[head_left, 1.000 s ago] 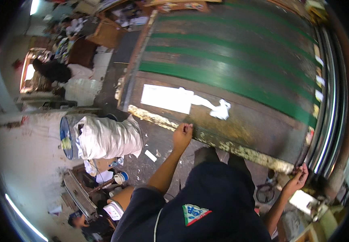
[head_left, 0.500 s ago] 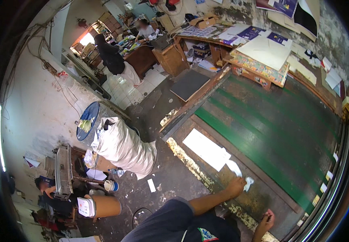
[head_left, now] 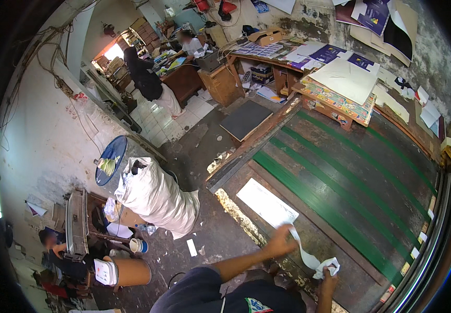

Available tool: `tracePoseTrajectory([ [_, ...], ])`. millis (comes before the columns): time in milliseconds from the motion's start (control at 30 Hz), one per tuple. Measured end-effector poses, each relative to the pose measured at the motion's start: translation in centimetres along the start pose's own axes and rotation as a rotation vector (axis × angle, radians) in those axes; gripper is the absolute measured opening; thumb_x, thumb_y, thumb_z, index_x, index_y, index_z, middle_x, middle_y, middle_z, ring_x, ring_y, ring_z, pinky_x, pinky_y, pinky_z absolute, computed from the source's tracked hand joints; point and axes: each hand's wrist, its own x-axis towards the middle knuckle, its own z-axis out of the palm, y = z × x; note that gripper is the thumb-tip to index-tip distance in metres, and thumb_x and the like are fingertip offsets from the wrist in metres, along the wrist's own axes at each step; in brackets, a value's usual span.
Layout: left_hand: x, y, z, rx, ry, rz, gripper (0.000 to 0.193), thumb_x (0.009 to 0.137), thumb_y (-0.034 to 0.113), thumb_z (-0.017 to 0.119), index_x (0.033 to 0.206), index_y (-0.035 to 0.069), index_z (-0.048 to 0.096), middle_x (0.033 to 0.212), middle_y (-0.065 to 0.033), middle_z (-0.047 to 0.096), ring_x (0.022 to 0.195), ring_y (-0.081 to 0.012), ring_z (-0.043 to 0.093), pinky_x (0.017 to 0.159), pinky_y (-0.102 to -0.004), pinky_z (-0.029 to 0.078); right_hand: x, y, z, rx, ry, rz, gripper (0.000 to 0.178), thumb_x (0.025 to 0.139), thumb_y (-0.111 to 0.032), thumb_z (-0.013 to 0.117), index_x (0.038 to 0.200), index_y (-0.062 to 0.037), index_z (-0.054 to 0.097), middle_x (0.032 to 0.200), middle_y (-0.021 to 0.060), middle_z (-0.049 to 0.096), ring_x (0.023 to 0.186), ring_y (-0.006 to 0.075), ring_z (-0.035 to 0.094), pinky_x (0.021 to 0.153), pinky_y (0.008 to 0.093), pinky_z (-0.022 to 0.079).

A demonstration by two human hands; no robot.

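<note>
White strip stretched between my two hands over the dark bed

My right hand (head_left: 329, 280) is closed on the crumpled lower end of the white strip (head_left: 308, 257), the bunched part showing above my fingers; my left hand (head_left: 280, 243) is at the strip's upper end, thumb and fingers curved beside it, though I cannot tell whether they pinch it or merely touch it; between my hands the strip hangs in a loose, twisted curve over the near part of the dark bed (head_left: 343, 256).

Just beyond my left hand a flat white sheet (head_left: 267, 202) lies on that same near part, close to the front edge (head_left: 237, 213), where cream paint is chipped; further across, green bands (head_left: 325, 213) run along the bed, and bright metal rollers (head_left: 441, 250) line its right side; at the far side, large pale sheets (head_left: 345, 78) rest on a stack with a colourful patterned side.

Off to my left, a bulging white sack (head_left: 157, 197) stands against a drum with a blue rim (head_left: 111, 159); a pale scrap (head_left: 191, 248) lies on the floor near the sack; a person in a dark top (head_left: 143, 75) stands in the background, and another person (head_left: 68, 265) is at the lower left.
</note>
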Motion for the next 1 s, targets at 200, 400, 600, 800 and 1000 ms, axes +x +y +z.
tracePoseTrajectory([
  [200, 6.1, -15.9, -12.2, 0.57, 0.323, -0.508, 0.107, 0.062, 0.068, 0.077, 0.132, -0.005, 0.04, 0.126, -0.0272, 0.047, 0.119, -0.04, 0.045, 0.101, -0.0515, 0.038, -2.1, -4.1, 2.6, -0.222, -0.006, -0.279, 0.024, 0.088, -0.011, 0.068, 0.107, -0.0003, 0.059, 0.094, 0.0049, 0.063, 0.081, 0.0126, 0.059, 0.074, 0.0287, 0.049],
  [400, 9.7, -16.1, -17.2, 0.739, -0.083, -0.815, 0.142, 0.046, 0.075, 0.081, 0.146, -0.004, 0.018, 0.141, -0.0242, 0.034, 0.135, -0.0393, 0.03, 0.108, -0.0526, 0.033, -4.6, -6.7, 7.0, -0.525, -0.256, -0.243, 0.079, 0.084, -0.02, 0.074, 0.146, -0.0001, 0.029, 0.131, 0.0167, 0.049, 0.117, 0.0242, 0.051, 0.094, 0.0335, 0.045],
  [600, 11.8, -17.2, -17.5, 0.685, -0.264, -0.91, 0.146, 0.046, 0.069, 0.085, 0.15, -0.004, 0.012, 0.154, -0.0242, 0.022, 0.143, -0.0376, 0.022, 0.112, -0.0505, 0.031, -3.5, -2.8, 3.9, -0.619, -0.056, -0.253, 0.068, 0.088, -0.017, 0.069, 0.144, -0.0001, 0.034, 0.139, 0.0206, 0.042, 0.123, 0.028, 0.048, 0.095, 0.0376, 0.046],
  [800, 12.3, -18.9, -17.5, 0.645, -0.311, -0.899, 0.142, 0.048, 0.065, 0.086, 0.149, -0.006, 0.015, 0.155, -0.0241, 0.021, 0.143, -0.04, 0.022, 0.113, -0.0476, 0.033, -3.4, -1.6, 2.8, -0.655, -0.058, -0.2, 0.048, 0.089, -0.015, 0.067, 0.131, 0.0022, 0.049, 0.124, 0.0178, 0.056, 0.11, 0.0259, 0.058, 0.092, 0.0354, 0.047],
  [1000, 12.7, -18.4, -17.2, 0.705, -0.295, -0.821, 0.135, 0.049, 0.06, 0.089, 0.144, -0.01, 0.021, 0.149, -0.0273, 0.031, 0.137, -0.0399, 0.034, 0.107, -0.0436, 0.041, -3.0, -0.8, 3.3, -0.746, -0.086, -0.284, 0.039, 0.09, -0.016, 0.065, 0.122, 0.0047, 0.056, 0.116, 0.0168, 0.061, 0.105, 0.0244, 0.06, 0.092, 0.0341, 0.047],
])
